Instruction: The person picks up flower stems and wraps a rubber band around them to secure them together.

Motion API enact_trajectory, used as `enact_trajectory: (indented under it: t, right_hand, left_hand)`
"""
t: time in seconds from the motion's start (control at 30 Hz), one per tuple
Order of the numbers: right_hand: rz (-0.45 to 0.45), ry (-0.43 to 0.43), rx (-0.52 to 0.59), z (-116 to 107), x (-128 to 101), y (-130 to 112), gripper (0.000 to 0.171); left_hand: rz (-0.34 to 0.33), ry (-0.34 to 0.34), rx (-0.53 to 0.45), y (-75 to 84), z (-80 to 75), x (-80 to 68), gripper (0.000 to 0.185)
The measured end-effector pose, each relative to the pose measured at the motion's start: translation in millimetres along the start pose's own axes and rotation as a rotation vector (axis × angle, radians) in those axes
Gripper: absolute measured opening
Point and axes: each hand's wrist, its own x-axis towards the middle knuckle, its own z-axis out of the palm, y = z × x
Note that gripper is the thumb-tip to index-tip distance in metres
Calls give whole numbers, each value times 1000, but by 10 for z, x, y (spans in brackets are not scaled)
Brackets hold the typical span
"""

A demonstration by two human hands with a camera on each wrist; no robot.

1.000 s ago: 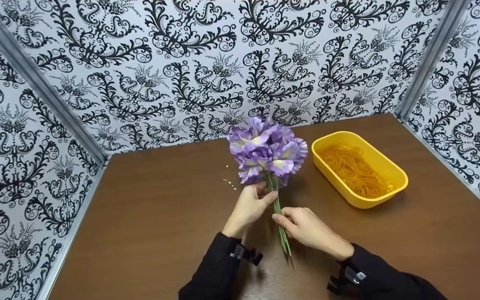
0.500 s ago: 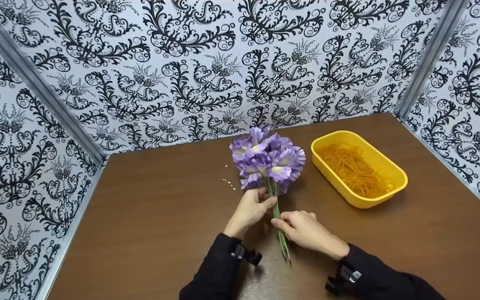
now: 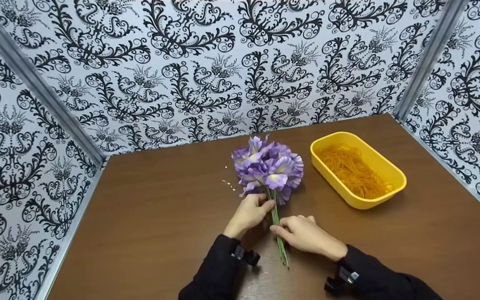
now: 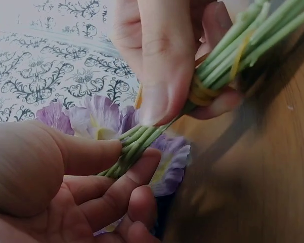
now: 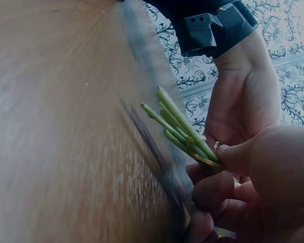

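A bunch of purple artificial flowers (image 3: 268, 167) on green stems (image 3: 278, 239) is held low over the brown table (image 3: 148, 233). My left hand (image 3: 249, 212) pinches the stems just under the blooms; the left wrist view shows its thumb and fingers (image 4: 109, 169) curled round them. My right hand (image 3: 302, 234) grips the stems lower down, where a yellowish rubber band (image 4: 201, 93) wraps the stems (image 5: 184, 134). The stem ends stick out towards me past the right hand.
A yellow plastic tub (image 3: 396, 179) of orange rubber bands (image 3: 354, 171) stands to the right of the flowers. Patterned black-and-white walls (image 3: 206, 66) close in the table at the back and both sides. A few small white specks (image 3: 228, 182) lie left of the flowers.
Both hands have lowered the bunch and drawn it slightly towards me; the blooms sit lower in the head view. Both hands kept their hold on the stems.
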Motion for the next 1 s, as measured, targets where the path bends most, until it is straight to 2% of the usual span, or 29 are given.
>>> enact_trajectory:
  t: [0.2, 0.53, 1.0]
  right_hand:
    - [-36, -47, -42, 1, -9, -7, 42]
    - [-58, -58, -86, 4, -24, 10, 42]
    - [-105, -26, -104, 41, -32, 64, 37]
  left_hand:
    - [-29, -19, 32, -64, 10, 5, 24]
    - [-68, 7, 49, -103, 50, -6, 24]
    - [-46, 17, 46, -132, 59, 9, 21]
